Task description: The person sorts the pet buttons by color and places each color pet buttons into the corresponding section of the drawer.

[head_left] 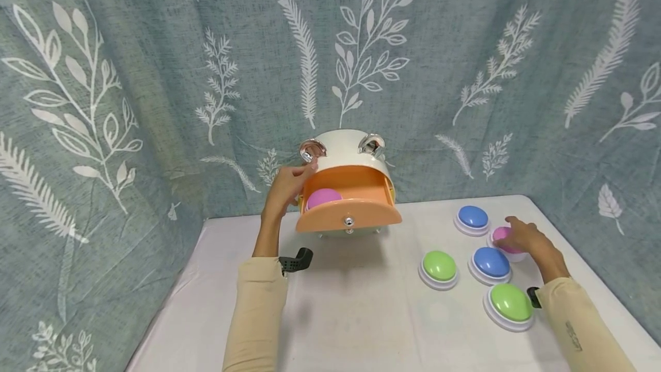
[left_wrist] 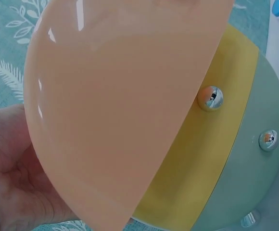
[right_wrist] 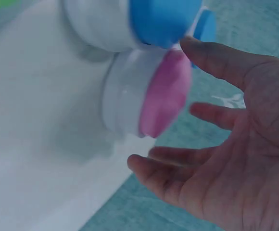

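A small rounded drawer cabinet (head_left: 346,148) with a cream top and two shiny ears stands at the back of the table. Its orange top drawer (head_left: 349,214) is pulled out, with a pink dome (head_left: 324,197) inside at the left. My left hand (head_left: 289,185) holds the cabinet's upper left side near an ear; in the left wrist view, the drawer front (left_wrist: 115,110) hides its fingertips. At the right, my right hand (head_left: 528,240) reaches over a pink-topped push light (head_left: 503,237). The right wrist view shows its fingers (right_wrist: 216,57) spread around the pink dome (right_wrist: 166,94), nothing gripped.
Near the right hand stand a back blue push light (head_left: 473,217), a front blue one (head_left: 490,263), a small green one (head_left: 439,267) and a nearer green one (head_left: 511,303). A leaf-patterned curtain (head_left: 330,62) hangs behind the white table (head_left: 351,314).
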Demonstrator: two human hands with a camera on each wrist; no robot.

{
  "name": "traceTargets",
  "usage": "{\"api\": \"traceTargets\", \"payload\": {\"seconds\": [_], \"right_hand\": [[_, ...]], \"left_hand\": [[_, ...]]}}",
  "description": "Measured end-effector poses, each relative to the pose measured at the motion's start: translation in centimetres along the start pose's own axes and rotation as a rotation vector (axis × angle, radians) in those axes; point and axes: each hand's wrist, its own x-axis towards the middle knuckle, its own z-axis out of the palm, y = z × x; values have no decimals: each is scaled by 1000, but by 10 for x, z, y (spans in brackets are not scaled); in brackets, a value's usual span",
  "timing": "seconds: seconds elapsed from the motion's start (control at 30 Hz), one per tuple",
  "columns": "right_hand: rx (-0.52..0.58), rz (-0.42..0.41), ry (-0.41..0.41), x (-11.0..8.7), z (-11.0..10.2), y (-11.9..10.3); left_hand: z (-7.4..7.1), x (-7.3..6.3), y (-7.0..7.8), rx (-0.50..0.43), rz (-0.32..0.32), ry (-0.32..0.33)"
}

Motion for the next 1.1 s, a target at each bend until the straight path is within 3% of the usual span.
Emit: {"api": "traceTargets", "payload": {"seconds": [0.37, 0.73, 1.1], "right_hand": [[42, 3, 55, 7, 14, 6], [-7, -21, 111, 9, 15, 4], [8, -4, 180, -10, -6, -8]], "left_hand": [[0, 1, -1, 18, -21, -20], [-1, 1, -1, 9, -14, -9], [-2, 1, -1, 28, -23, -17]]}}
